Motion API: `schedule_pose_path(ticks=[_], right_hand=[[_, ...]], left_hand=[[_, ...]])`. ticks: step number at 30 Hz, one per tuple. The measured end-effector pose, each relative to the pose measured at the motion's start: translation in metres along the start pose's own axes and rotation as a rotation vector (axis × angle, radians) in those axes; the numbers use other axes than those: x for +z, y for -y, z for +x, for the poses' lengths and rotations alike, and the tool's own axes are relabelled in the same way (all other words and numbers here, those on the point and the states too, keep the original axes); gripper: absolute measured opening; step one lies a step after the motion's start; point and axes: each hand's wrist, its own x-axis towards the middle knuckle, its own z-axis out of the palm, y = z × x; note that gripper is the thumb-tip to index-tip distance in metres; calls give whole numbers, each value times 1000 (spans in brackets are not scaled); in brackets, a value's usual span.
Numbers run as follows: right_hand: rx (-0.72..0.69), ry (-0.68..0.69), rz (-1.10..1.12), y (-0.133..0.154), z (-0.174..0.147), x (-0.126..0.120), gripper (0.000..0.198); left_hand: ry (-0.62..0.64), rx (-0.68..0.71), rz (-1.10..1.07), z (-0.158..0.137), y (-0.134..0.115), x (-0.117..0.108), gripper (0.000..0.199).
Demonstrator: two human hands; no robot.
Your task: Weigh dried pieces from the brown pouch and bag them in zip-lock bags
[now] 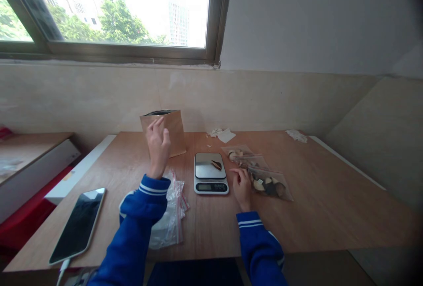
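Observation:
My left hand [157, 145] is raised in front of an upright brown paper bag [175, 131], whose top gapes and shows a dark lining. Its fingers are loosely bent and apart, with nothing visible in them. On the table, my right hand [242, 187] lies just right of a white kitchen scale [201, 169], index finger stretched toward it, and appears to hold nothing. A dark and tan dried slice [217, 165] rests on the scale's metal plate. Beside my right hand are zip bags with similar pieces, the nearest a clear zip bag [271, 184].
Flat clear zip bags [167, 228] lie under my left forearm. A phone [79, 224] with a cable is at the table's left. Crumpled white paper [226, 135] sits behind the scale, another scrap [296, 135] at the back right. A wall and window stand behind.

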Motion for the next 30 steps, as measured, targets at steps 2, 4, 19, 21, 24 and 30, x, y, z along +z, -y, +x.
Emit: schedule_pose_path(ticks=[2, 4, 19, 21, 24, 30], right_hand=[[0, 12, 12, 0, 0, 0, 29], [1, 4, 13, 1, 0, 0, 29], [-28, -30, -10, 9, 1, -5, 30], [-96, -58, -3, 23, -2, -9, 30], [-279, -21, 87, 68, -13, -13, 26], [-635, 359, 73, 183, -39, 4, 44]], left_hand=[[-16, 30, 202, 27, 5, 2, 45], [4, 11, 331, 45, 16, 6, 50], [-60, 77, 357, -1, 17, -28, 28], [-13, 61, 359, -20, 14, -38, 35], [50, -17, 334, -48, 11, -54, 32], [273, -114, 198, -77, 11, -77, 20]])
